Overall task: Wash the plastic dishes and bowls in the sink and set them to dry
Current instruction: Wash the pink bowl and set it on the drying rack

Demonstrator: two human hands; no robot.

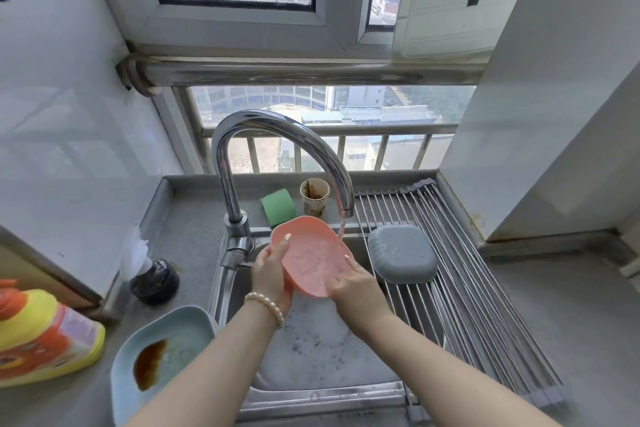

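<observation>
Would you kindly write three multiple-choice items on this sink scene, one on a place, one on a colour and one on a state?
1. Where does the grey bowl lie?
A. Upside down on the drying rack
B. In the sink basin
C. On the window ledge

2. What colour is the dish held under the faucet?
A. Green
B. Pink
C. White

3. What state is the light blue dish on the counter in?
A. Rinsed and set on the rack
B. Stacked under the grey bowl
C. Dirty, with a brown stain

Answers: 1 A, it sits bottom up on the rack's rods right of the sink. 2 B, the left hand and right hand hold a pink dish in the running water. 3 C, brown residue shows inside it.
</observation>
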